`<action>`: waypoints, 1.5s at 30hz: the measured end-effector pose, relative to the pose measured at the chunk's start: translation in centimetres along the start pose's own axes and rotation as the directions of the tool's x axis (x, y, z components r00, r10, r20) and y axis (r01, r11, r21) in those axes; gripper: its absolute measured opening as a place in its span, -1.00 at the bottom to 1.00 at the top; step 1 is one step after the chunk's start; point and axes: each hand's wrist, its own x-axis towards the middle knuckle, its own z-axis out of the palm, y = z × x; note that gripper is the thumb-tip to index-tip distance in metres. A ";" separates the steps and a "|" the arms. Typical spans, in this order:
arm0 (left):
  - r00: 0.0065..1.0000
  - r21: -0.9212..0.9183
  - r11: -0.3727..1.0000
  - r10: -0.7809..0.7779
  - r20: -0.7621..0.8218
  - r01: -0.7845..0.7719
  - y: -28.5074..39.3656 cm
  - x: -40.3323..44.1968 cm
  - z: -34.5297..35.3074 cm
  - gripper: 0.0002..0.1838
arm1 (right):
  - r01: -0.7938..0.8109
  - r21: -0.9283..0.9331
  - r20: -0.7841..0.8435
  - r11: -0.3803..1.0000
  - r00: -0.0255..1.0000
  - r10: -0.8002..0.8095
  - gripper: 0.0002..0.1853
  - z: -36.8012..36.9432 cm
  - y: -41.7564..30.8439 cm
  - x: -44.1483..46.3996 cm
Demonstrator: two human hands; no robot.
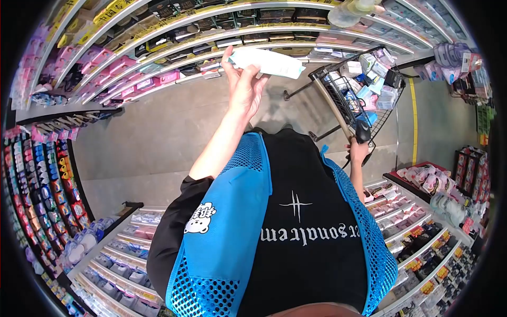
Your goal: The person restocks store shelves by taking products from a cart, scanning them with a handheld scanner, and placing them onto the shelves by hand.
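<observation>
My left hand (246, 87) is raised near the shelf front, its thumb and fingers closed on one end of a white packet (273, 63) with pale green edges. The packet lies sideways, its other end pointing right. On the right, my right hand (358, 150) is wrapped round the grip of a black handheld device (363, 132), beside the handle end of a shopping cart (338, 103). Many small packages (372, 87) in white, blue and pink fill the cart's basket.
Long shelves (211, 53) of boxed and bagged goods curve across the front. Racks of colourful packs (53, 185) stand at the left. Tiered shelves (127, 259) lie behind me on both sides. A yellow line (414, 121) runs along the floor beyond the cart.
</observation>
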 end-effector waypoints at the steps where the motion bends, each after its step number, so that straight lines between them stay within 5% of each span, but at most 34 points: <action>1: 1.000 0.006 1.000 0.006 0.005 -0.006 0.1 -0.1 0.2 -0.19 | 0.031 -0.020 0.003 0.999 1.000 -0.031 -0.69 0.5 0.1 0.4; 10: 1.000 0.040 0.999 0.021 -0.019 -0.020 -0.8 -0.3 -0.4 -0.29 | 0.520 0.105 0.176 0.848 0.829 -0.530 -0.80 4.3 -7.9 -2.8; 13: 0.999 0.034 0.999 0.017 -0.051 -0.015 -0.9 -0.3 -0.9 -0.32 | 0.394 0.348 0.321 0.850 0.802 -0.503 -0.72 4.7 -11.9 -5.7; 16: 0.999 0.036 0.999 0.018 -0.049 -0.016 -1.2 -0.4 -1.6 -0.33 | 0.439 0.336 0.387 0.833 0.743 -0.547 -0.71 3.5 -17.1 -9.6; 17: 0.999 0.044 0.999 0.017 -0.051 -0.015 -1.3 -0.5 -1.8 -0.33 | 0.326 0.251 0.554 0.912 0.724 -0.411 -0.68 2.8 -18.0 -9.9; 20: 0.998 0.065 0.998 0.022 -0.065 -0.018 -1.4 -0.3 -2.5 -0.33 | 0.579 0.367 0.385 0.728 0.618 -0.685 -0.69 1.9 -20.7 -12.3; 27: 0.996 0.041 0.999 0.021 -0.084 -0.017 -1.7 -0.4 -3.1 -0.30 | 0.682 0.269 0.343 0.680 0.592 -0.729 -0.57 1.9 -19.8 -12.6; 36: 0.994 0.068 0.997 0.038 -0.105 -0.031 -1.6 -0.2 -2.6 -0.38 | 0.600 0.352 0.397 0.718 0.599 -0.695 -0.57 1.1 -22.2 -13.3; 38: 0.993 0.061 0.997 0.045 -0.105 -0.039 -1.6 -0.4 -2.2 -0.41 | 0.682 0.360 0.293 0.636 0.565 -0.771 -0.61 1.7 -22.0 -13.0; 40: 0.998 -0.023 1.000 0.018 -0.057 -0.019 -1.8 -0.2 -2.5 -0.41 | 0.559 0.388 0.312 0.733 0.669 -0.675 -0.66 2.3 -21.7 -12.2; 42: 0.998 -0.179 0.983 -0.030 0.048 0.038 -2.2 0.3 -3.8 -0.38 | 0.166 0.390 0.464 0.905 0.814 -0.350 -0.71 2.7 -20.5 -10.2; 43: 0.986 -0.224 0.965 -0.113 0.119 0.137 -1.6 0.3 -3.5 -0.37 | 0.209 0.630 0.399 0.748 0.739 -0.542 -0.81 3.8 -19.7 -8.8; 45: 0.926 -0.289 0.895 -0.263 0.269 0.338 -0.3 -0.3 -2.6 -0.30 | 0.084 0.629 0.369 0.773 0.843 -0.392 -0.90 4.0 -18.4 -5.9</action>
